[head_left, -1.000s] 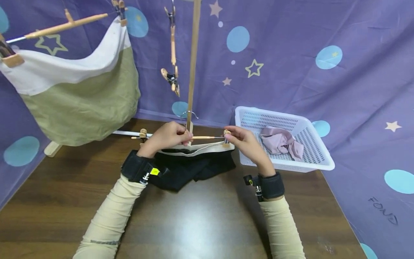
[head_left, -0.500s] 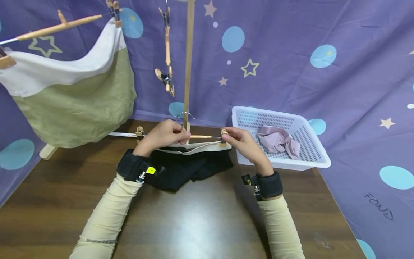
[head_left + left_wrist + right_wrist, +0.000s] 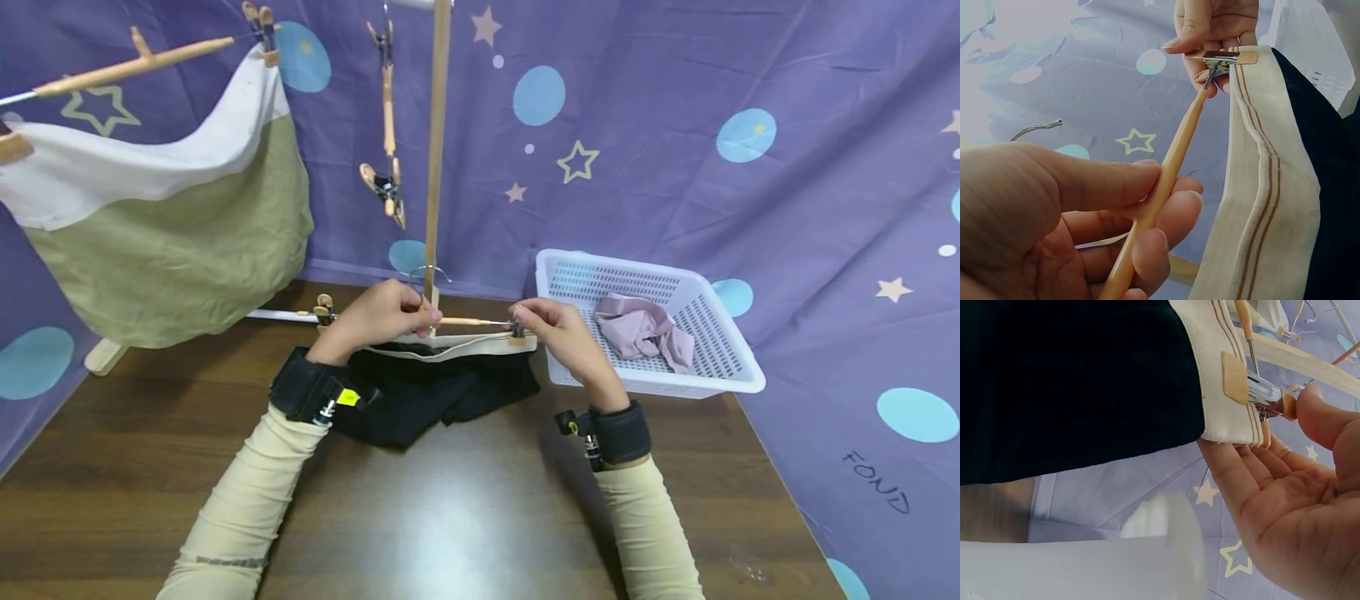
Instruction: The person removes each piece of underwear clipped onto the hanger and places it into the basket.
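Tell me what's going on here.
A person's left hand grips a slim tan wooden hanger bar, while their right hand pinches the tan-tipped metal clip at its end. That clip sits over the cream fabric waistband of a black cloth garment. To the right, a crumpled pale pink cloth lies in a white plastic basket. An olive-and-white fabric garment hangs at the left.

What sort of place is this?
Likely a staged laundry-hanging corner: an olive-and-white garment hangs from a clip hanger, a black garment is clipped to a second hanger, and a white plastic basket holds pink cloth.
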{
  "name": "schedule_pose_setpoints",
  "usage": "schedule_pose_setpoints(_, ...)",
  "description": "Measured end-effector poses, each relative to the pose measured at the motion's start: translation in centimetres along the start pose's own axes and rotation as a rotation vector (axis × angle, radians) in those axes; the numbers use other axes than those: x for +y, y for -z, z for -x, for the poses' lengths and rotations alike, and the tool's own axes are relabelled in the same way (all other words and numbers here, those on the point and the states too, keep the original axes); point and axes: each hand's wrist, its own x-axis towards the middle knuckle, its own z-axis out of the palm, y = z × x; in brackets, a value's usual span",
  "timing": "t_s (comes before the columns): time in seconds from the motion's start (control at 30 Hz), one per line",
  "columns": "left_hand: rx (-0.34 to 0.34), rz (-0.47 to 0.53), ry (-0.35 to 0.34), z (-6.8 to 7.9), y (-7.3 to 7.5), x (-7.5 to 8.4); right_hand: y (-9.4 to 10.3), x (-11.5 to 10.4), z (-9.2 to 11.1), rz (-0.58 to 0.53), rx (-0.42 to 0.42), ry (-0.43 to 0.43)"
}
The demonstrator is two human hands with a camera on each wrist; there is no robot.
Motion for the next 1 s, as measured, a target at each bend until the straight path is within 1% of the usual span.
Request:
schedule_pose_setpoints(0.1, 0.007, -0.001, -0.004, -0.02, -0.03, -0.04, -0.11, -0.07, 0.02, -0.013, 0.004, 0.0)
schedule_pose_setpoints(0.17, 0.011, -0.003, -0.009, -0.01, 0.0, -0.03, -0.23, -0.18, 0.06, -0.04, -0.004, -0.006)
schedule_pose_setpoints(0.3, 0.018, -0.006, -0.026, 0.01, 0.02, 0.01, -0.47, -0.21, 0.0, -0.125, -0.028, -0.018)
schedule_pose_setpoints(0.4, 0.021, -0.007, -0.038, 0.04, -0.02, 0.03, -0.58, -0.17, -0.07, -0.155, -0.021, -0.018)
schedule_pose_setpoints(0.63, 0.028, -0.014, -0.03, 0.15, -0.19, 0.19, -0.71, -0.23, -0.07, -0.153, 0.01, -0.016)
schedule_pose_setpoints(0.87, 0.025, -0.019, -0.062, 0.2, -0.39, 0.39, -0.75, -0.48, 0.11, -0.187, 0.025, -0.028)
schedule_pose_setpoints(1.0, 0.022, -0.024, -0.064, 0.25, -0.44, 0.62, -0.79, -0.61, 0.22, -0.19, 0.043, -0.05)
